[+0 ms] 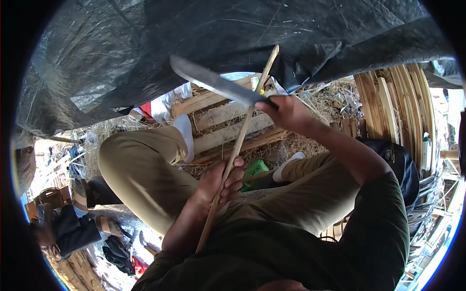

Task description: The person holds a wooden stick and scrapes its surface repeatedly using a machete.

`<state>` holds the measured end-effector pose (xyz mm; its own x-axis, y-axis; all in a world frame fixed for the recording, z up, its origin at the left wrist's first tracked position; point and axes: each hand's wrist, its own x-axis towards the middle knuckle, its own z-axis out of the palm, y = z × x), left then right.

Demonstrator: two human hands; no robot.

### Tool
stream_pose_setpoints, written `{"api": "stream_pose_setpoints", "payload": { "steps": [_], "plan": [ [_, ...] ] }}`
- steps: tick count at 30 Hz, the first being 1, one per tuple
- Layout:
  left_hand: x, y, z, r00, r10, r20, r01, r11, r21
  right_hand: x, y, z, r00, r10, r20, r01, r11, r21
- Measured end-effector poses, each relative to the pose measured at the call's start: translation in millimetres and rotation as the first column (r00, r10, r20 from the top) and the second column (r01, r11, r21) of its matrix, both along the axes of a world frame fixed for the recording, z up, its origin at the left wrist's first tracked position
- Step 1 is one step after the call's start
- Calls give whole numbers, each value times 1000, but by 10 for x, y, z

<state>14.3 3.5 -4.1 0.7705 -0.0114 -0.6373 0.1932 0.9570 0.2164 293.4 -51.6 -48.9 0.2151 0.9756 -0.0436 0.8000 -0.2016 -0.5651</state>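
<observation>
A long, thin wooden stick [241, 138] slants from my chest up to a pointed tip under the dark tarp. My left hand [222, 180] is closed round its lower half, above my lap. My right hand [286, 112] grips the dark handle of a machete [213, 82]. The broad, slightly curved blade reaches up and to the left, and crosses the stick's upper part near the handle. Whether the edge touches the wood cannot be told.
A dark tarp [131, 53] hangs across the top. Beyond my bent legs lie wooden slats [228, 133] on straw and a green bag [255, 173]. Planks [400, 104] stand at the right beside a black bag [403, 167]. At the lower left are dark clothes [77, 235].
</observation>
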Motion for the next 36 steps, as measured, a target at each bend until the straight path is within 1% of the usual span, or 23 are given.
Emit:
{"api": "stream_pose_setpoints", "payload": {
  "steps": [1,2,4,5,6,7,10,11,14,15,17,18,19,21,22,23,24,26,29,32,33,34,36],
  "plan": [
    [-18,-4,1,1000,-5,6,5,1000,20,88,61,-29,988,-120,-95,120,993,-10],
    [-32,-18,0,1000,-13,12,13,999,38,200,115,-55,974,-201,-101,198,980,-35],
    [-33,-47,-9,999,-28,-22,28,1000,-3,229,119,8,953,-267,-146,255,962,-98],
    [-5,-26,-14,999,-37,-37,37,999,-20,106,71,-19,962,-244,-120,233,968,-96],
    [14,-1,-14,999,-45,-30,45,999,12,-158,-16,18,972,-217,-95,208,973,-102],
    [5,7,-9,998,-51,-30,52,998,36,-347,-104,90,952,-61,-300,67,998,11],
    [3,2,-52,998,-51,-32,53,997,56,-317,-115,183,984,73,-163,-78,997,-26],
    [13,-2,-70,999,-35,-20,36,998,59,-227,-90,92,998,37,-54,-37,999,-4],
    [-7,-5,-26,999,-37,-39,40,995,93,162,57,-56,967,-251,-55,246,966,-83],
    [1,-5,-16,995,-53,-83,64,988,140,239,28,-79,976,-216,-26,216,976,-3],
    [41,-13,-9,983,-71,-170,110,967,232,-52,-131,-169,997,-76,9,73,982,173],
    [32,-29,-2,982,-63,-177,114,949,293,-193,-202,-198,1000,-9,26,2,968,249],
    [20,-42,5,981,-59,-186,123,927,354,-221,-207,-144,975,17,223,-82,954,287],
    [-27,-57,-8,974,-73,-215,167,872,460,-37,-223,-221,973,22,228,-52,991,126],
    [-9,-62,-51,974,-65,-215,169,841,513,100,-91,-97,991,-16,130,24,998,-56],
    [2,-58,-70,976,-51,-212,166,806,568,236,40,27,995,-77,63,91,966,-244],
    [-9,-70,-55,973,-47,-228,172,807,566,345,102,33,980,-191,61,200,950,-240],
    [-24,-79,-15,966,-41,-255,183,806,563,427,60,29,979,-204,30,205,953,-224],
    [45,-43,-15,956,-61,-288,207,835,510,-191,-120,-16,994,-22,-111,-6,968,-251],
    [35,-65,-130,958,-38,-285,179,856,485,-319,-170,98,979,203,-2,-201,968,-151],
    [33,-49,-121,959,-46,-280,182,858,480,-176,-155,-66,969,236,78,-227,968,-106],
    [35,-31,-99,960,-50,-274,180,861,475,-5,-87,-125,995,88,36,-83,990,-111],
    [43,-23,-31,962,-56,-267,175,877,447,297,49,-132,977,-211,-43,203,969,-141]
  ]
}}
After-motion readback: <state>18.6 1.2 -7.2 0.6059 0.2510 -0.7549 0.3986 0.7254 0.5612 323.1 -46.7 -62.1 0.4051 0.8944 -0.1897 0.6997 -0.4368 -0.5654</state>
